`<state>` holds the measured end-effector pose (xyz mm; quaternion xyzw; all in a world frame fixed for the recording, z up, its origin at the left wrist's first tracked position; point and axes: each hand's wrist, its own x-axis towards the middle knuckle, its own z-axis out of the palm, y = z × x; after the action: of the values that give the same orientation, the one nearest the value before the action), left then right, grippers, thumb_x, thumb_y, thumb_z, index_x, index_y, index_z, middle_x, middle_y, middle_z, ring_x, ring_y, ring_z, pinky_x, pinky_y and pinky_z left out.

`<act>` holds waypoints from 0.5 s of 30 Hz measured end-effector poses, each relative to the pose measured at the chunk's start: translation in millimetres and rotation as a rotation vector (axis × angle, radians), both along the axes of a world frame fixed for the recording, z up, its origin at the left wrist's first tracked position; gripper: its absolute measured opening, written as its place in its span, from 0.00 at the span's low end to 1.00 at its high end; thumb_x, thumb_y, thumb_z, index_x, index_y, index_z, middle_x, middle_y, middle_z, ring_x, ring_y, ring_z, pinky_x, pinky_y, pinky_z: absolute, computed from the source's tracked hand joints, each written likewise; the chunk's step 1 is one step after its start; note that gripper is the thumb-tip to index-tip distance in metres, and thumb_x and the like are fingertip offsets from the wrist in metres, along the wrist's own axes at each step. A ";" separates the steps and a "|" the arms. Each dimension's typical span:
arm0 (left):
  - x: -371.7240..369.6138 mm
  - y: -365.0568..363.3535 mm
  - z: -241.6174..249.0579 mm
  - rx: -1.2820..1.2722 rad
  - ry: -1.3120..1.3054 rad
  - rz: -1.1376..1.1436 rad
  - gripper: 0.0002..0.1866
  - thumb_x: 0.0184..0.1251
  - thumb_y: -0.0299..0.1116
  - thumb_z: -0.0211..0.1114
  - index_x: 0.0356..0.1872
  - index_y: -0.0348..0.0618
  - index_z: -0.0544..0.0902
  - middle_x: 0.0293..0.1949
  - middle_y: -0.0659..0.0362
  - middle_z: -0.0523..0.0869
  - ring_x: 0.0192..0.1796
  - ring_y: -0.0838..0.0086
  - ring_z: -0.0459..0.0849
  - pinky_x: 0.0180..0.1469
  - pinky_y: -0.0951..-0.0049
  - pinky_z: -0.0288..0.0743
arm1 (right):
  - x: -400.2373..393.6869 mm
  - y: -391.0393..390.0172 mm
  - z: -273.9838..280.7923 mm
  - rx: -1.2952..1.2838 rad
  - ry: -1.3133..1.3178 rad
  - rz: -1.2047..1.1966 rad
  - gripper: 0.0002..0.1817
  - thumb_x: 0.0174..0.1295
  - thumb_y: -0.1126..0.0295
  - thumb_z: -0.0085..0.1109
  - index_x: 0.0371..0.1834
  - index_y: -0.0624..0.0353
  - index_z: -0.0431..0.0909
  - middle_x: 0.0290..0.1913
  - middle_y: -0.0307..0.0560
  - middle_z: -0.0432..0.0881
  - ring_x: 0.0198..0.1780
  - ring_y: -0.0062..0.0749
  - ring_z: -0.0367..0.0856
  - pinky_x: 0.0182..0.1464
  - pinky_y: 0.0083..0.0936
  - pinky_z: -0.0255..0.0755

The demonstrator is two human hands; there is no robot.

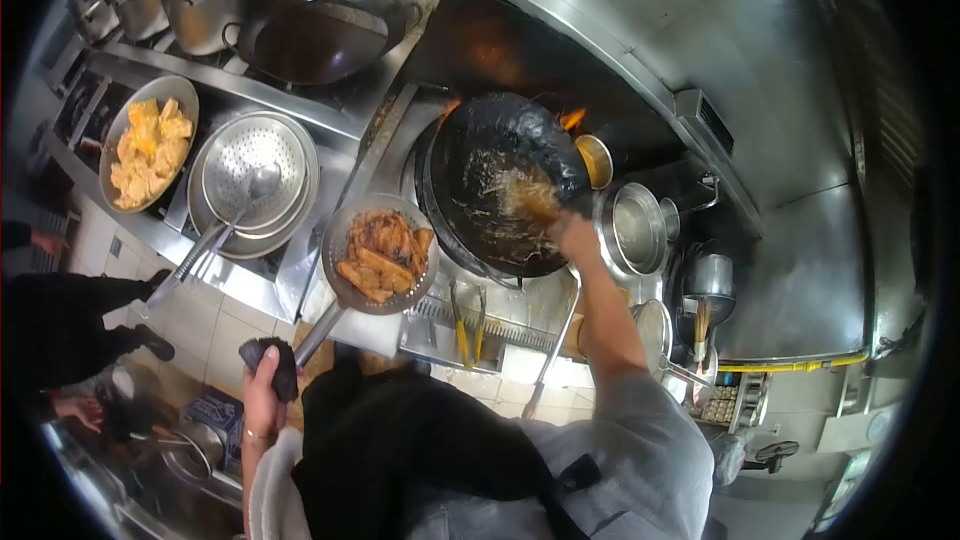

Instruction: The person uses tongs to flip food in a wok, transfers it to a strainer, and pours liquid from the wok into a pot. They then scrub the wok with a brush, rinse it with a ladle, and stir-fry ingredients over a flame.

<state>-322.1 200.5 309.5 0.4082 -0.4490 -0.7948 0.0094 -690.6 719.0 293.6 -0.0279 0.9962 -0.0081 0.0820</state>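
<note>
My right hand [575, 237] is closed on a brown wok brush [538, 202], blurred by motion, its bristles against the inside of a black wok [500, 130]. Water and pale foam lie in the wok, and flames show behind its rim. Lower down, my left hand [262, 390] is wrapped round a bunched black cloth [270, 365]. Right beside that cloth is the end of the handle of a perforated strainer [335, 285]. Browned pieces of meat [380, 258] fill the strainer, which lies at the front of the range.
Tongs with yellow grips [468, 325] lie at the front edge. A bowl of orange-coated pieces [150, 150] and a stacked colander [255, 160] stand left. Metal pots [637, 228] are to the right; a large wok [325, 35] sits behind. Another person [70, 320] stands at far left.
</note>
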 end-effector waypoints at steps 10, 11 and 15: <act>-8.9 -1.4 -3.9 -0.022 -0.021 -0.132 0.21 0.75 0.48 0.70 0.50 0.40 0.81 0.35 0.56 0.87 0.30 0.70 0.88 0.25 0.72 0.78 | 0.3 9.5 17.8 -0.067 0.044 -0.132 0.22 0.69 0.54 0.60 0.60 0.52 0.86 0.47 0.66 0.90 0.50 0.63 0.90 0.58 0.52 0.82; -6.9 0.7 -4.9 -0.003 -0.019 -0.166 0.20 0.75 0.48 0.70 0.50 0.40 0.81 0.34 0.56 0.88 0.29 0.71 0.88 0.23 0.73 0.76 | -20.8 5.6 31.8 -0.050 0.108 -0.236 0.24 0.68 0.52 0.62 0.65 0.45 0.85 0.45 0.65 0.91 0.48 0.63 0.91 0.55 0.51 0.83; -15.6 11.3 -19.1 0.026 -0.009 -0.217 0.19 0.77 0.48 0.68 0.50 0.41 0.82 0.31 0.58 0.87 0.28 0.72 0.87 0.22 0.73 0.75 | -71.9 -86.3 -55.6 -0.389 0.202 -0.425 0.24 0.67 0.53 0.60 0.63 0.48 0.85 0.41 0.61 0.92 0.39 0.49 0.94 0.47 0.43 0.87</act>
<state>-337.7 211.8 290.4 0.3609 -0.4805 -0.7949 -0.0842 -762.5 632.6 237.9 0.1652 0.9626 -0.2129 -0.0277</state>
